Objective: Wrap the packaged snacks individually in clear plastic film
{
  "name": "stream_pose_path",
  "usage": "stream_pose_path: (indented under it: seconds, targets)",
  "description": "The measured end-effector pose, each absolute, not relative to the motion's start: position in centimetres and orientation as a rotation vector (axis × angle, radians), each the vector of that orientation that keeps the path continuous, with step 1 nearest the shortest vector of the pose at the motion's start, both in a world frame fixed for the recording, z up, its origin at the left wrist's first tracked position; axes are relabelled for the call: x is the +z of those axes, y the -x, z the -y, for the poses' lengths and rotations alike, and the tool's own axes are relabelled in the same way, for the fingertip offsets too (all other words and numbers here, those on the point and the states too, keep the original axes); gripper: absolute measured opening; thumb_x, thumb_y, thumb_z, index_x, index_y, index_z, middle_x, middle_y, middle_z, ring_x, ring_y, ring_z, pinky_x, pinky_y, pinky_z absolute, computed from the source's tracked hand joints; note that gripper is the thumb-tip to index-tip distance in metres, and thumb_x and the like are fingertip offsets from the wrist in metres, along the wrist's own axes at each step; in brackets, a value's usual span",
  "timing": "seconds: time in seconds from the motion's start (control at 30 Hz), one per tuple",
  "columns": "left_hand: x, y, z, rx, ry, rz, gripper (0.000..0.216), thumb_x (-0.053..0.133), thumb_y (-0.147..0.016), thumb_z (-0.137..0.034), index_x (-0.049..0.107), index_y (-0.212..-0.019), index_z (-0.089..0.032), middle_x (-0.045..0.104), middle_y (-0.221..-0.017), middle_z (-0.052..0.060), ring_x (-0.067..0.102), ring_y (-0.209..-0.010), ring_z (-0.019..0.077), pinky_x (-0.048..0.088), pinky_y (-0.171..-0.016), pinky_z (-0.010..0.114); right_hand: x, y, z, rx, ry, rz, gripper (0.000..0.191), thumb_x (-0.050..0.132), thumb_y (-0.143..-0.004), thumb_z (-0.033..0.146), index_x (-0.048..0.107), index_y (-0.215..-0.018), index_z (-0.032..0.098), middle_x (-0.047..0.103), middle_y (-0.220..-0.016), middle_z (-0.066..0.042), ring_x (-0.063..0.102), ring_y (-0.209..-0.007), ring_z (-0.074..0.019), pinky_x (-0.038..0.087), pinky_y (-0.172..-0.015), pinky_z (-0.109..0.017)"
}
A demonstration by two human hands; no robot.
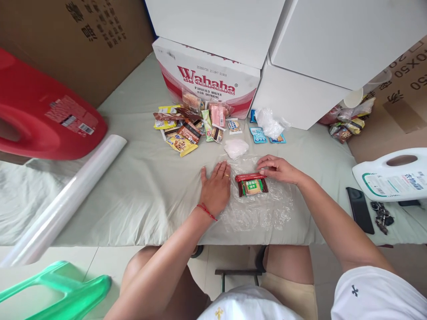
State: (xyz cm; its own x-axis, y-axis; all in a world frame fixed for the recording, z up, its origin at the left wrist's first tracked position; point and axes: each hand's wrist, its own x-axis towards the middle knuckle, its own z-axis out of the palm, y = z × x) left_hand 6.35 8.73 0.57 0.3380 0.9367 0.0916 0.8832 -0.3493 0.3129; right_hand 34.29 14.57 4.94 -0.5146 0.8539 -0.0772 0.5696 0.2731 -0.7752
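The work surface is covered with grey-green cloth (143, 195), above a tiled floor (96, 266). At the rear, 1 carton (207, 73) reads "Wahaha", "PURIFIED WATER FOR DRINKING". Between the hands, a packet stack (252, 186) lies on clear film (267, 213): 1 red packet (250, 177) on top; the green label below bears Chinese characters, including "饼干". Left hand (216, 187): flat, fingers extended, at the film's left edge. Right hand (278, 170): fingers bent beside the red packet's right end; cannot tell whether it grips. Far right: 1 phone (360, 210), 1 white bottle (393, 175). Far left: 1 white roll (73, 195), 1 red jug (43, 111).
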Motion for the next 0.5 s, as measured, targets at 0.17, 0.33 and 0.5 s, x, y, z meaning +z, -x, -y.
stream_pose_path:
  seconds: [0.17, 0.33, 0.5]
  targets:
    - [0.8, -6.1, -8.7, 0.580, -2.364, -1.691, 0.045, 0.034, -0.102, -0.020, 0.059, -0.139, -0.015, 0.045, -0.159, 0.015, 0.038, -0.149, 0.0318, 0.028, -0.119, 0.062, 7.5, -34.7, -10.4, 0.753, 1.479, 2.116, 0.030, 0.058, -0.098, 0.047, 0.075, -0.092, 0.023, 0.065, -0.083, -0.003, 0.057, -0.069, -0.0152, 0.046, -0.065, -0.029]
    - [1.6, -4.8, -7.1, 1.058, -2.410, -1.511, 0.028, 0.050, -0.097, -0.020, 0.066, -0.119, -0.015, 0.061, -0.141, 0.019, 0.048, -0.138, 0.0336, 0.042, -0.107, 0.053, 7.8, -37.0, -1.6, 0.805, 1.561, 2.139, 0.020, 0.059, -0.100, 0.036, 0.072, -0.091, 0.024, 0.059, -0.074, 0.000, 0.056, -0.063, -0.0132, 0.044, -0.059, -0.026]
    - [3.0, -2.4, -4.7, 0.849, -2.386, -0.740, 0.006, 0.063, -0.093, -0.023, 0.065, -0.098, -0.020, 0.071, -0.097, 0.006, 0.063, -0.104, 0.0218, 0.048, -0.093, 0.039, 4.5, -38.3, 5.2, 0.830, 1.517, 2.172, 0.025, 0.071, -0.092, 0.031, 0.069, -0.117, 0.027, 0.063, -0.107, -0.008, 0.065, -0.100, -0.0206, 0.055, -0.085, -0.032]
